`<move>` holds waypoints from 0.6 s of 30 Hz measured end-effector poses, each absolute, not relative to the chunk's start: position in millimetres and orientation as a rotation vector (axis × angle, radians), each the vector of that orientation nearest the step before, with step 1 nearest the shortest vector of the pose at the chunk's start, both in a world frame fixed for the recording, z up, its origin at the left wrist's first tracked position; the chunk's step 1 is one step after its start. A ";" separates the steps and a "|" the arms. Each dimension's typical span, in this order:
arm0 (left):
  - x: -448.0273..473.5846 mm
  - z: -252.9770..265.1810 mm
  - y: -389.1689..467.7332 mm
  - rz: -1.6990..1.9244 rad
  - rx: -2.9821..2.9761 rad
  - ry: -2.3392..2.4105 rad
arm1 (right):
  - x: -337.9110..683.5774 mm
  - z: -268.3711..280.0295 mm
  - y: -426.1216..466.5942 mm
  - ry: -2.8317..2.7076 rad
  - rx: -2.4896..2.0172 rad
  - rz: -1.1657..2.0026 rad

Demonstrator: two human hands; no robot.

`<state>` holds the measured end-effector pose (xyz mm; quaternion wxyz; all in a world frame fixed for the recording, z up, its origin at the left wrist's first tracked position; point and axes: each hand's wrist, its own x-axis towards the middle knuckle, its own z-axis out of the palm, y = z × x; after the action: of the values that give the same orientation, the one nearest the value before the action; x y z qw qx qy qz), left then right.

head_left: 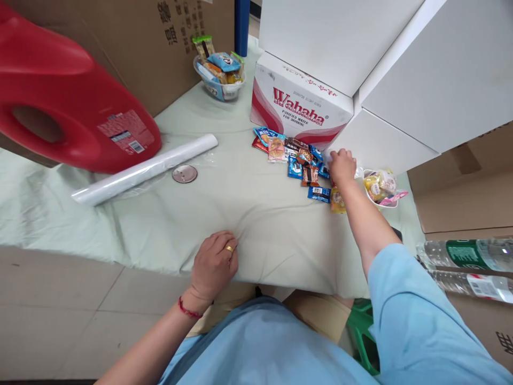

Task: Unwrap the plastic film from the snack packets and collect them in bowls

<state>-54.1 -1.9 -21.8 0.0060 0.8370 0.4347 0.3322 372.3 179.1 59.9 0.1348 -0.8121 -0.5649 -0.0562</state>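
My right hand [342, 166] reaches into the pile of small wrapped snacks [304, 159] in front of the Wahaha carton. Its fingers are bent down and closed; what they grip is hidden, though clear wrapping shows beside them. A yellow packet [337, 201] lies under my right wrist, with a blue packet [319, 194] just left of it. Close to the right of this hand stands a white container [379, 203] filled with wrapped snacks. My left hand [215, 263], a gold ring on one finger, rests curled near the front edge of the cloth-covered table [256, 219], holding nothing visible.
A Wahaha water carton [300, 109] stands at the back against white boxes [409, 75]. Left are a big red jug [76, 96], a white plastic roll [148, 168] and a round metallic disc [185, 174]. A clear bowl of snacks [230, 92] sits behind. Plastic bottles [476, 254] lie right.
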 end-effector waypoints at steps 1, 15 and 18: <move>-54.0 -21.8 -2.3 1.032 2.619 1.367 | 381.5 61.1 177.9 -1.519 -2.390 -0.137; -54.0 -26.5 -2.9 1.009 2.509 1.359 | 438.8 83.1 107.0 -1.260 -2.350 -0.197; -52.6 -25.7 -3.5 1.013 2.505 1.376 | 431.2 89.4 99.7 -1.224 -2.197 -0.151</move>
<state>-52.6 -3.5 -25.7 0.0545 0.8249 0.4530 0.3336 431.2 99.7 89.4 0.3061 -0.8302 -0.4623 -0.0569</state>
